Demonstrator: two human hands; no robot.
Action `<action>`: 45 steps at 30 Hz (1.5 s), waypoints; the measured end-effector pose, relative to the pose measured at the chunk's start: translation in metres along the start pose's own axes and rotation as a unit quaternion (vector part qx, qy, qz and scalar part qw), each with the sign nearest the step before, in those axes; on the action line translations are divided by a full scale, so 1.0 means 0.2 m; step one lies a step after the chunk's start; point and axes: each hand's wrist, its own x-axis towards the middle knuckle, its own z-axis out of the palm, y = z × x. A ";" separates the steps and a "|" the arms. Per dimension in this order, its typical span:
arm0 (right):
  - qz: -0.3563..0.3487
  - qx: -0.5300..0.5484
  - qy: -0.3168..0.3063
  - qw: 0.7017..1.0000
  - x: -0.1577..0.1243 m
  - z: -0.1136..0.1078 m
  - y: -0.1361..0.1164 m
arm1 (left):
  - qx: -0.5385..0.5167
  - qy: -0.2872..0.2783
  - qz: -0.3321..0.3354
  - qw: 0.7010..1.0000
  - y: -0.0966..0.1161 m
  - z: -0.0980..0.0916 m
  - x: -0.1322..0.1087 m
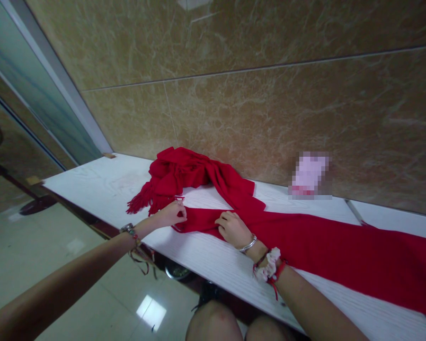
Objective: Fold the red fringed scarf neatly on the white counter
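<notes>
A long red scarf point(326, 237) lies stretched along the white tabletop point(199, 253) and runs out of view at the right. Its narrow left end is at my left hand point(171, 214), whose thumb and fingers are pinched together on the cloth's edge. My right hand point(234, 229) rests on the scarf a little further right, fingers curled down against the fabric. Behind my hands, red cloth point(184, 170) is bunched in a loose heap, with fringe point(140, 199) spread at its left. Whether heap and stretched scarf are one piece, I cannot tell.
A brown marbled wall point(234, 109) rises directly behind the table. A blurred pink-white item point(309, 173) stands against it. The table's front edge runs close above my knees point(216, 319). A black round stand base point(39, 205) is on the tiled floor at left.
</notes>
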 end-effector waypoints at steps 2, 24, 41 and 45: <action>0.000 -0.002 -0.004 1.000 0.00 0.00 0.00 | -0.003 0.007 -0.002 1.000 0.00 0.00 0.00; -0.013 0.008 0.013 1.000 0.00 0.01 0.01 | 0.061 0.095 0.008 0.994 0.00 0.01 -0.03; -0.017 0.002 0.020 1.000 0.00 0.03 0.02 | -0.089 0.164 -0.100 0.977 0.02 0.12 0.04; -0.021 0.001 0.023 1.000 0.00 0.03 0.02 | -0.109 0.179 -0.108 0.972 0.02 0.10 0.02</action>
